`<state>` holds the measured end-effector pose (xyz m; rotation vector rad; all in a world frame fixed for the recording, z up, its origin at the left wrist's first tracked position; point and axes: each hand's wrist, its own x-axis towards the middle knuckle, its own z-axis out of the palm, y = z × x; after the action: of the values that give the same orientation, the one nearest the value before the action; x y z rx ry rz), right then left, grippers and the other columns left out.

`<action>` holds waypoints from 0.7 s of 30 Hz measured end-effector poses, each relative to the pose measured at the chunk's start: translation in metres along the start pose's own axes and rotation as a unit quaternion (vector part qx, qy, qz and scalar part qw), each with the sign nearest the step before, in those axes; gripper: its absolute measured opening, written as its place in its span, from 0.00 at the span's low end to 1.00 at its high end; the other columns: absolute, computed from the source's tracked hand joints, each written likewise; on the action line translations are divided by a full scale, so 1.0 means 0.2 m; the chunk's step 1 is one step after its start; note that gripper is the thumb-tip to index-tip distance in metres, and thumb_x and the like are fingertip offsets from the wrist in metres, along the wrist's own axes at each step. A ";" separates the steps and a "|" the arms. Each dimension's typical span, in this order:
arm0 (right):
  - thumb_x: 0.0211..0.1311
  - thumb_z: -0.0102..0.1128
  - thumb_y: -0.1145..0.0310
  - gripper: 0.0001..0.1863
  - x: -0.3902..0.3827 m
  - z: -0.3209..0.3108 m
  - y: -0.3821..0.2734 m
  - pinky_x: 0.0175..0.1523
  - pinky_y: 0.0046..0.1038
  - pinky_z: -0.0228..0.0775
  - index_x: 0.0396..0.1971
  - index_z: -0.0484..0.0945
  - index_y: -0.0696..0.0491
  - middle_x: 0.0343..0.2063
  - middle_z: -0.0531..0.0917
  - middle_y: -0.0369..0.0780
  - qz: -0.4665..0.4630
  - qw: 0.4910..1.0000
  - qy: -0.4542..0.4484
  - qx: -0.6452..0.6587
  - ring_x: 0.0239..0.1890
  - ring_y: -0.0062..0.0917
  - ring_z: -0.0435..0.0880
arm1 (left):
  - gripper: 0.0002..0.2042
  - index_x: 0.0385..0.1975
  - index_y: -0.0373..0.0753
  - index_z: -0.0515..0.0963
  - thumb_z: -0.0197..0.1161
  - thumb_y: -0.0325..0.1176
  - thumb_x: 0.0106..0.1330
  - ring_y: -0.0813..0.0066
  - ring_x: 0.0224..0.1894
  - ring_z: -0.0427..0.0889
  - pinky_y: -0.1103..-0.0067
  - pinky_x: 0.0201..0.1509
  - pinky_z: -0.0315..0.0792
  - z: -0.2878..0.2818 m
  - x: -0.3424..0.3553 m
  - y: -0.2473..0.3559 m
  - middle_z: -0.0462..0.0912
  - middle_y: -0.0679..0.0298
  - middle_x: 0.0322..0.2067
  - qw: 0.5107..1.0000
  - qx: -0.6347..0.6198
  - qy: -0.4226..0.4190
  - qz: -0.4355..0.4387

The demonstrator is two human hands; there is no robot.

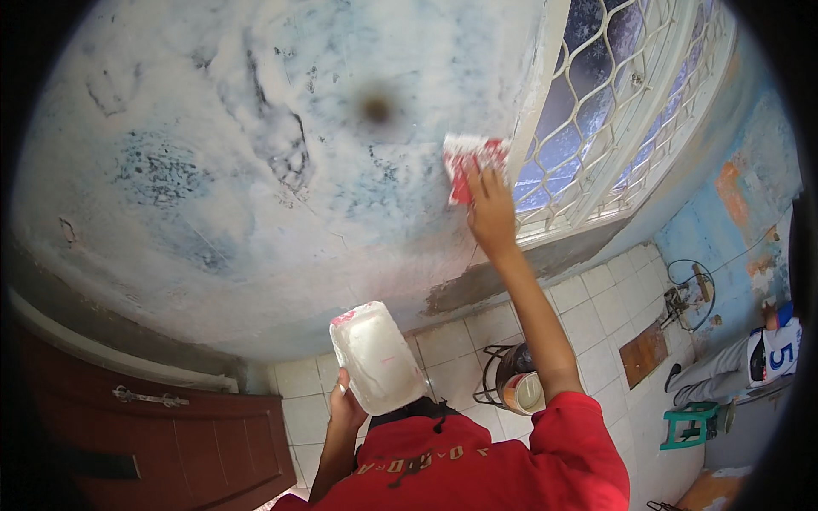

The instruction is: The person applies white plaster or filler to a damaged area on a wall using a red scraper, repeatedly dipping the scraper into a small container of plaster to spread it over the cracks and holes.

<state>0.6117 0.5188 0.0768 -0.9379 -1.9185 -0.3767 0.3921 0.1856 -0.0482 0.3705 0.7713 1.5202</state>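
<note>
right grip (492, 207) clutched red flat white-smeared spreader (461, 166) just left of white-grilled window (588, 119) | left grip (345, 407) clasped white rectangular tray (379, 362) lower-left of window

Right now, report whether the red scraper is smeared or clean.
Smeared: the scraper in the right hand shows white patches across its red face.

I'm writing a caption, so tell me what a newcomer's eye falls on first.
The red, white-smeared spreader, held by the right hand at the blotchy blue-and-white wall, stands out first, just left of the grilled window. Then comes the pale tray in the left hand, at lower centre, above the red shirt.
</note>
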 end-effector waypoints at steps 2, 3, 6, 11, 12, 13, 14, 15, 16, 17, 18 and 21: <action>0.53 0.52 0.79 0.34 -0.32 0.22 0.08 0.64 0.45 0.62 0.65 0.68 0.50 0.61 0.72 0.47 -0.003 0.996 -0.090 -0.005 0.64 0.45 0.69 | 0.39 0.71 0.36 0.53 0.53 0.58 0.70 0.57 0.68 0.65 0.60 0.70 0.61 0.00 0.02 0.00 0.64 0.54 0.67 1.000 0.001 -0.013 -0.008; 0.53 0.51 0.79 0.34 -0.47 0.28 0.06 0.64 0.46 0.61 0.65 0.68 0.50 0.61 0.72 0.47 -0.020 0.994 -0.108 0.016 0.65 0.45 0.68 | 0.39 0.71 0.36 0.53 0.53 0.58 0.70 0.57 0.68 0.65 0.60 0.70 0.61 -0.01 0.01 -0.01 0.65 0.54 0.67 1.000 -0.004 -0.015 -0.011; 0.55 0.51 0.77 0.31 -0.78 0.29 -0.03 0.61 0.44 0.66 0.64 0.70 0.51 0.59 0.75 0.46 -0.049 0.986 -0.144 0.063 0.63 0.44 0.71 | 0.42 0.70 0.34 0.54 0.53 0.61 0.68 0.53 0.67 0.67 0.57 0.68 0.64 0.02 0.00 -0.01 0.65 0.52 0.66 1.000 0.003 0.010 0.000; 0.53 0.57 0.78 0.29 -0.21 -0.01 -0.21 0.44 0.37 0.75 0.59 0.75 0.52 0.47 0.81 0.43 -0.092 0.991 -0.003 0.099 0.48 0.44 0.81 | 0.41 0.71 0.35 0.53 0.54 0.60 0.68 0.54 0.67 0.66 0.58 0.69 0.62 -0.04 -0.04 -0.01 0.65 0.53 0.66 1.000 -0.011 0.014 0.000; 0.51 0.58 0.79 0.30 -0.02 -0.08 -0.25 0.45 0.38 0.74 0.59 0.75 0.52 0.46 0.81 0.44 -0.095 0.991 0.014 0.095 0.47 0.42 0.81 | 0.39 0.71 0.36 0.53 0.54 0.58 0.69 0.56 0.68 0.65 0.59 0.70 0.61 -0.06 -0.05 -0.01 0.64 0.54 0.67 1.000 -0.029 -0.004 0.002; 0.50 0.59 0.80 0.31 0.12 -0.13 -0.26 0.46 0.39 0.73 0.59 0.75 0.52 0.45 0.80 0.44 -0.096 0.991 0.031 0.084 0.47 0.41 0.80 | 0.39 0.71 0.36 0.53 0.54 0.58 0.69 0.56 0.68 0.65 0.59 0.70 0.61 -0.06 -0.05 -0.01 0.64 0.54 0.67 0.999 -0.030 -0.009 0.003; 0.50 0.59 0.80 0.31 0.21 -0.13 -0.27 0.46 0.39 0.73 0.59 0.75 0.52 0.45 0.80 0.44 -0.100 0.991 0.033 0.082 0.47 0.41 0.80 | 0.39 0.71 0.36 0.53 0.54 0.58 0.69 0.56 0.68 0.65 0.59 0.70 0.61 -0.05 -0.06 -0.02 0.64 0.54 0.67 1.000 -0.025 -0.001 0.006; 0.51 0.58 0.79 0.30 0.31 -0.12 -0.30 0.48 0.39 0.72 0.59 0.75 0.52 0.45 0.80 0.44 -0.110 0.991 0.060 0.044 0.47 0.40 0.79 | 0.39 0.71 0.36 0.53 0.54 0.58 0.69 0.56 0.68 0.65 0.59 0.70 0.61 -0.05 -0.05 -0.01 0.64 0.54 0.67 1.000 -0.020 0.005 0.012; 0.52 0.57 0.79 0.30 0.37 -0.12 -0.32 0.49 0.39 0.71 0.60 0.74 0.51 0.45 0.79 0.45 -0.119 0.989 0.088 0.007 0.48 0.40 0.79 | 0.39 0.71 0.36 0.53 0.54 0.58 0.69 0.56 0.68 0.65 0.59 0.70 0.61 -0.03 -0.06 0.01 0.64 0.54 0.67 1.000 -0.021 0.001 0.018; 0.52 0.57 0.79 0.30 0.32 -0.08 -0.31 0.49 0.39 0.71 0.60 0.74 0.51 0.45 0.79 0.45 -0.122 0.988 0.090 0.004 0.48 0.40 0.79 | 0.40 0.71 0.36 0.53 0.54 0.58 0.69 0.56 0.68 0.65 0.59 0.70 0.61 -0.01 -0.07 0.01 0.64 0.54 0.67 1.000 -0.025 -0.001 0.019; 0.53 0.56 0.78 0.30 0.22 0.01 -0.29 0.51 0.40 0.70 0.60 0.74 0.51 0.46 0.79 0.45 -0.101 0.994 0.028 0.016 0.49 0.40 0.78 | 0.40 0.71 0.36 0.53 0.54 0.58 0.69 0.56 0.68 0.65 0.59 0.70 0.61 0.00 -0.08 0.02 0.64 0.54 0.67 0.999 -0.029 -0.003 0.021; 0.55 0.53 0.77 0.29 -0.20 0.23 -0.27 0.51 0.39 0.70 0.61 0.74 0.49 0.51 0.78 0.45 -0.108 0.992 -0.053 0.033 0.53 0.38 0.76 | 0.40 0.71 0.36 0.53 0.55 0.59 0.68 0.56 0.68 0.65 0.59 0.70 0.61 -0.02 -0.11 0.03 0.64 0.54 0.67 0.999 -0.021 -0.007 0.042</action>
<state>0.5549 0.4920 0.0248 -0.7208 -2.1252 -0.3927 0.3870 0.1637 -0.0418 0.3870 0.7195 1.6082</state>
